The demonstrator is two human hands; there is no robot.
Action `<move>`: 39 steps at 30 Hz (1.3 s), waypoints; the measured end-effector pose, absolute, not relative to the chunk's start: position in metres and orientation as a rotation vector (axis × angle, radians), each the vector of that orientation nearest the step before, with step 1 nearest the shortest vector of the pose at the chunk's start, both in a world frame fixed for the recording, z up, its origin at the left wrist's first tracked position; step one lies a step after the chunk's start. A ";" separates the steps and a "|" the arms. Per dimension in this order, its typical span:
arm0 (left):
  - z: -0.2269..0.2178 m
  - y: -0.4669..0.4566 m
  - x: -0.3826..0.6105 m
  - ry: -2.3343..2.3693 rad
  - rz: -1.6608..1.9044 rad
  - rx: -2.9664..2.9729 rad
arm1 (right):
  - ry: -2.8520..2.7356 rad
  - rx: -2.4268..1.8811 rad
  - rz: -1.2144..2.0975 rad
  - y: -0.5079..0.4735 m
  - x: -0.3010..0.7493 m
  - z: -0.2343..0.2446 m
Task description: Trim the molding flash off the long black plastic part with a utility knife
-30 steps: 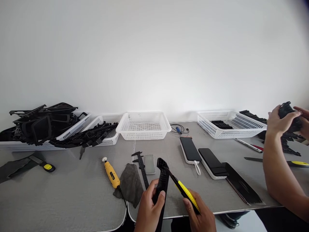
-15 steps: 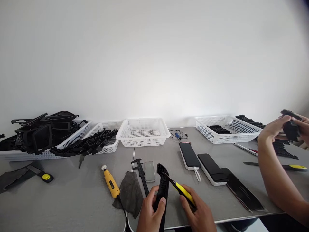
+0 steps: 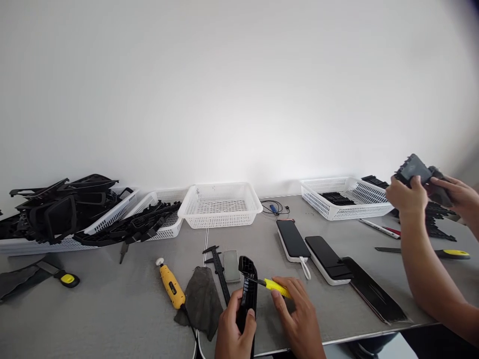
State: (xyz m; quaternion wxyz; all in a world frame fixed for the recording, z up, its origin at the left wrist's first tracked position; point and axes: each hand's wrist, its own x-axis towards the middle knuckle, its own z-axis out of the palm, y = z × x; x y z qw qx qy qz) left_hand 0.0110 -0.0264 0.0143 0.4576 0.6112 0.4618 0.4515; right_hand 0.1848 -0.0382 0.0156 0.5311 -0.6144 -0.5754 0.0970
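My left hand (image 3: 232, 329) is wrapped round a long black plastic part (image 3: 247, 286), held upright over the near edge of the grey table (image 3: 112, 299). My right hand (image 3: 297, 316) grips a yellow utility knife (image 3: 273, 285). Its blade tip rests against the upper end of the black part. A grey cloth (image 3: 203, 299), a yellow rotary tool (image 3: 171, 284), a black caliper (image 3: 219, 264) and a small grey block (image 3: 232, 259) lie just left of my hands.
Several white baskets (image 3: 220, 205) line the back, the left ones heaped with black parts (image 3: 63, 204). Power banks (image 3: 294, 239) and a black strip (image 3: 374, 291) lie at the right. A co-worker's hands (image 3: 407, 194) hold a dark part (image 3: 413, 167) at the far right.
My right hand has swung the knife flatter, its blade now at the part's top. The co-worker's hands have risen and turned their part. The view has dipped slightly.
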 end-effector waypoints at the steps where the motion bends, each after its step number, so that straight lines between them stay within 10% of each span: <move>1: 0.014 -0.027 0.011 1.152 1.097 1.504 | -1.357 -1.474 0.242 -0.038 0.185 0.016; 39: 0.024 -0.030 0.009 1.101 0.935 1.557 | -1.061 -1.559 0.452 -0.041 0.192 0.011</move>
